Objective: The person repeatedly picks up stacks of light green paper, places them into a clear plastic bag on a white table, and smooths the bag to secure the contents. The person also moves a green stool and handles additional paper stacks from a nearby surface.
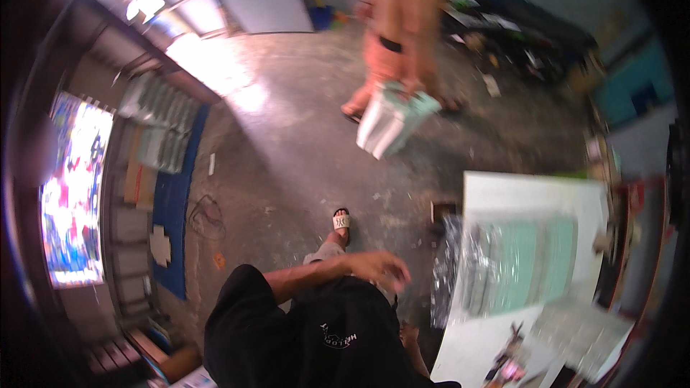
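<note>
My left hand (379, 269) reaches across in front of my black shirt (309, 338). Its fingers are loosely bent and somewhat apart, and nothing shows in them. Low at my right side, my right hand (410, 334) is mostly hidden by my body, so its fingers are unclear. Nearest to it stands a white table (460, 352). Pale green flat panels (528, 262) in clear plastic lie on that table, with another clear-wrapped stack (578, 334) at its near right corner.
Ahead, a blurred person (406, 21) carries a white and pale green bundle (395, 118) low. A motorbike (532, 50) is parked behind. Wrapped stacks (162, 118) and a blue board (171, 208) line the left wall. A cord (208, 219) lies on the concrete floor (287, 144).
</note>
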Demonstrator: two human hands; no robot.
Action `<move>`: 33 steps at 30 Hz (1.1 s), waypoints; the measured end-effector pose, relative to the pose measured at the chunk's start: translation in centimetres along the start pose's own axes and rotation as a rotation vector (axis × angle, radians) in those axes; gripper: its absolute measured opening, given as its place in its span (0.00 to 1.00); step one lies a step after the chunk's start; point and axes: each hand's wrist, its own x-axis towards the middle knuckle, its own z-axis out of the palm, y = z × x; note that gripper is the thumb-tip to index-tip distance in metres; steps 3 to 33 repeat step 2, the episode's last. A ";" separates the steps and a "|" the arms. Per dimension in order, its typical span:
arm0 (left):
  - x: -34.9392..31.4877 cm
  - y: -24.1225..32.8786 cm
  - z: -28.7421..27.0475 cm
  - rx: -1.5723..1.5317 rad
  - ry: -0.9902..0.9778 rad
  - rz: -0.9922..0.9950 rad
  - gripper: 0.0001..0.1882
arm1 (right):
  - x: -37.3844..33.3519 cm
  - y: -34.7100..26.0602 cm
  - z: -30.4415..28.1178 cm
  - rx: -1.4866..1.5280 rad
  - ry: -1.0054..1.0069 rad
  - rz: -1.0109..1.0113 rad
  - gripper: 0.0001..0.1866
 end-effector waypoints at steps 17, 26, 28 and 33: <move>-3.2 10.2 -0.3 -0.220 -0.283 0.421 0.27 | -1.9 -8.3 2.3 -0.243 -0.004 -0.107 0.36; -3.2 10.2 -0.3 -0.220 -0.283 0.421 0.27 | -1.9 -8.3 2.3 -0.243 -0.004 -0.107 0.36; -3.2 10.2 -0.3 -0.220 -0.283 0.421 0.27 | -1.9 -8.3 2.3 -0.243 -0.004 -0.107 0.36; -3.2 10.2 -0.3 -0.220 -0.283 0.421 0.27 | -1.9 -8.3 2.3 -0.243 -0.004 -0.107 0.36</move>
